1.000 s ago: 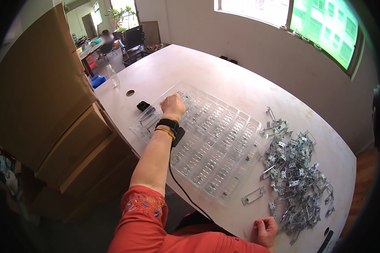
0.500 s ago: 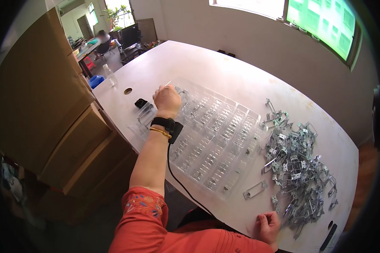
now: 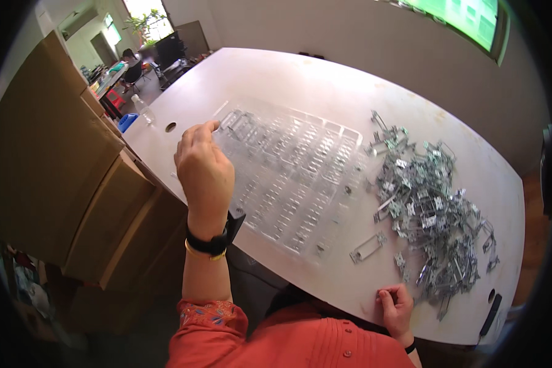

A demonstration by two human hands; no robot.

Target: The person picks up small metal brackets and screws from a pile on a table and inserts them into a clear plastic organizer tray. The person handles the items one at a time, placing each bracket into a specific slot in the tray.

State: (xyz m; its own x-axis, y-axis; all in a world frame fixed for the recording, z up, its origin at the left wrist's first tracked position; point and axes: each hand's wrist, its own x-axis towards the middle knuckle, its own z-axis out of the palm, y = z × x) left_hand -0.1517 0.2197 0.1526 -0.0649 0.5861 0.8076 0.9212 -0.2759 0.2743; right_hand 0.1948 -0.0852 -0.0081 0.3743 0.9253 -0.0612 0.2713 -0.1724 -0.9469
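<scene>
The left hand hides the clear tray's near-left corner and its own grip.

A white table stands by stacked cardboard boxes, windows behind.

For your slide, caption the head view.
Left hand raised over clear plastic compartment tray; right hand beside heap of metal clips.

Bright window daylight, glare, fisheye-bent edges
</scene>
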